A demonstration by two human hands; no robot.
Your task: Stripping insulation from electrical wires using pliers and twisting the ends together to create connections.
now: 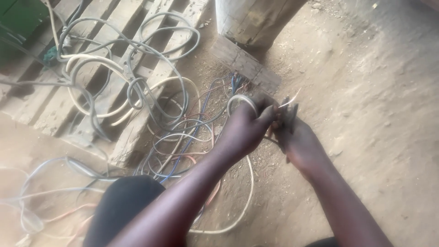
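Close in, the left hand (244,128) is clenched around a pale, whitish cable (239,101) that loops over its knuckles and trails down across the dirt floor (375,91), while the right hand (299,142) grips a dark pair of pliers (289,116) pressed against the cable's bared end just beside the left fingers. Beyond the hands, thin blue, red and white wires (183,146) lie tangled on the ground. Further off, thick grey and cream cables (132,68) coil over a wooden pallet (109,18).
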